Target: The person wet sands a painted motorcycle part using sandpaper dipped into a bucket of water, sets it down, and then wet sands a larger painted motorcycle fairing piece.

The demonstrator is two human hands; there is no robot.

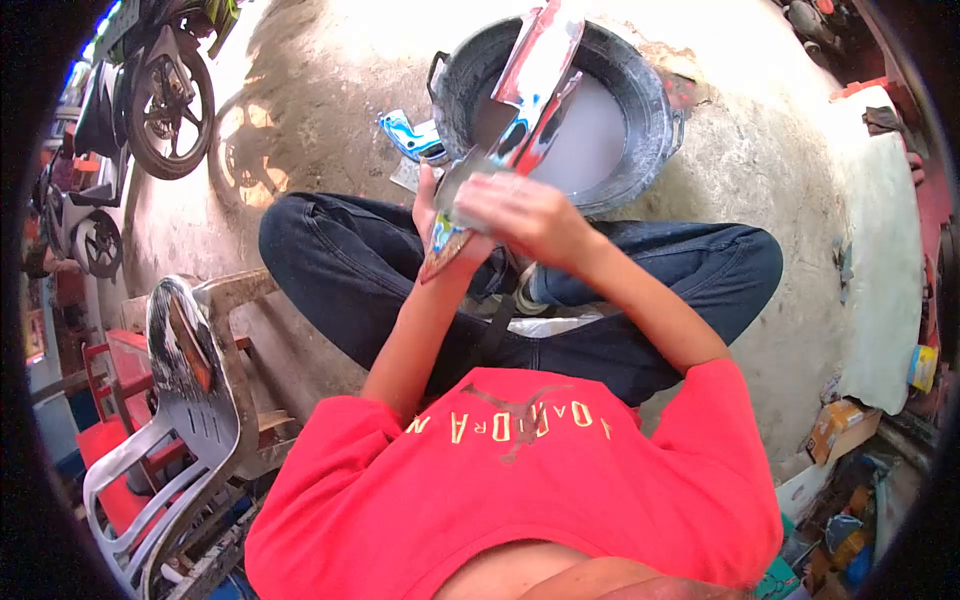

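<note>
A long, narrow motorcycle body panel [543,70] with worn red, white, blue and black paint slants from above the tub down to my lap. My left hand [425,205] holds it from below near its lower end, thumb up along the side. Over the panel lies my right hand [520,210], fingers pressed flat and blurred by motion, on a grey sheet [464,183] that looks like sandpaper. Beyond the hands stands a black tub [652,100] holding cloudy water [592,140]. A smaller blue-and-white painted piece [408,133] rests on the floor left of the tub.
My bent legs [340,270] flank the work on both sides. To the left are a worn plastic chair [205,425] and parked motorbikes [170,100]. On the right stand a long pale panel [880,260] and a cardboard box [842,430]. Concrete floor [330,110] surrounds the tub.
</note>
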